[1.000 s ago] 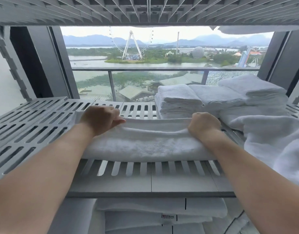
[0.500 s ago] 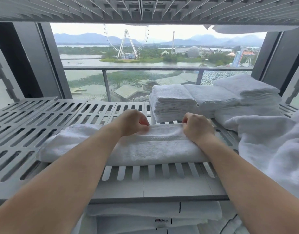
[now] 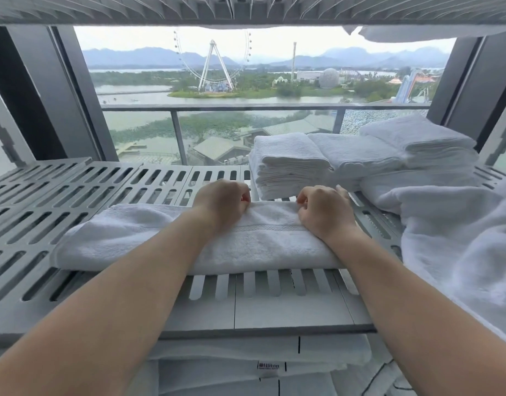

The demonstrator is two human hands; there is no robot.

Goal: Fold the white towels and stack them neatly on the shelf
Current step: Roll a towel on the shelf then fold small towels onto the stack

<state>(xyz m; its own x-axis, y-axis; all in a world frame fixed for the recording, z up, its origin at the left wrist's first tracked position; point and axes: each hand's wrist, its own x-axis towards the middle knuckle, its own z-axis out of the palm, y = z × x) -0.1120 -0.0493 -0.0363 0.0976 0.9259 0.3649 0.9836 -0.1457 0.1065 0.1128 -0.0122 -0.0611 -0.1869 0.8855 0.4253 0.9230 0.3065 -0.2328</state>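
Note:
A white towel (image 3: 126,238), folded into a long strip, lies across the grey slatted shelf (image 3: 60,192). My left hand (image 3: 222,200) and my right hand (image 3: 322,211) both rest on its far edge near the middle, fingers curled and pinching the cloth. They sit close together, about a hand's width apart. Behind my right hand stand stacks of folded white towels (image 3: 292,164) at the back right of the shelf.
A loose heap of white cloth (image 3: 460,241) covers the shelf's right end. More folded towels (image 3: 246,364) lie on the shelf below. Another slatted shelf (image 3: 246,10) hangs overhead. A window and balcony rail (image 3: 217,107) lie behind the shelf.
My left hand has slid right along the towel's far edge toward the right hand. The towel's left part now lies flat and free on the shelf.

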